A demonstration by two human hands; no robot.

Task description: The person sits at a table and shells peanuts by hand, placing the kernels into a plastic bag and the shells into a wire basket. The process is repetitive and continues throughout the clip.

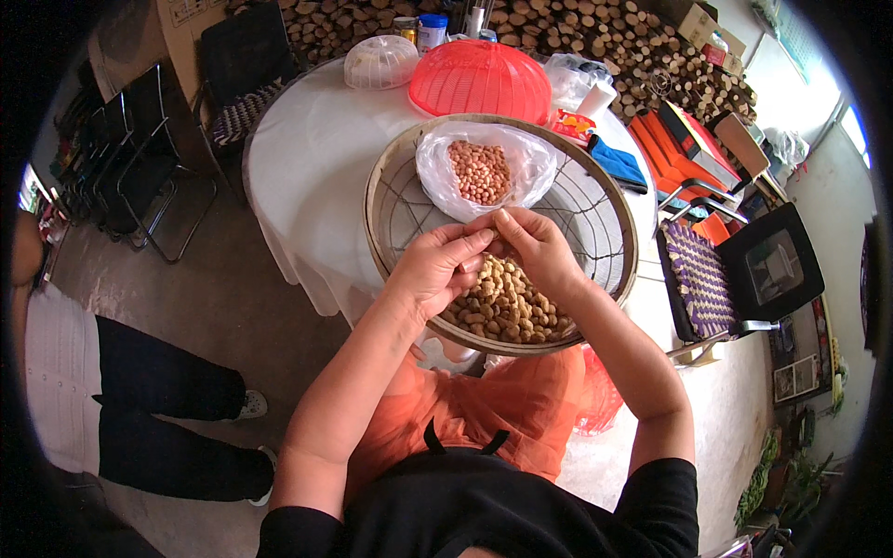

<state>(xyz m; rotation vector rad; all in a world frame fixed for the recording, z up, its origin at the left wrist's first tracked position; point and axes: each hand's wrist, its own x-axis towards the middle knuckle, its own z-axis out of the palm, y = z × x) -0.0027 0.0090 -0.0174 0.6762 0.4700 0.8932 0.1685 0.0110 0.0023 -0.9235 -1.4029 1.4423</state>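
My left hand (444, 268) and my right hand (536, 244) meet at the fingertips above a round wooden-rimmed sieve (373, 230). Pinched between them is a small peanut (497, 234), mostly covered by the fingers. Below the hands, a heap of unshelled peanuts (513, 310) fills the near side of the sieve. Just beyond my fingers lies an open white plastic bag (436, 174) holding shelled pinkish peanut kernels (480, 171). The sieve's wide wire mesh shows around the bag.
A round table (300, 139) with a whitish cover stands ahead, bearing a red mesh food cover (481, 80), a smaller white one (380, 63) and a blue cloth (617, 164). A chair (739, 272) is at right. Another person (153, 404) stands at left.
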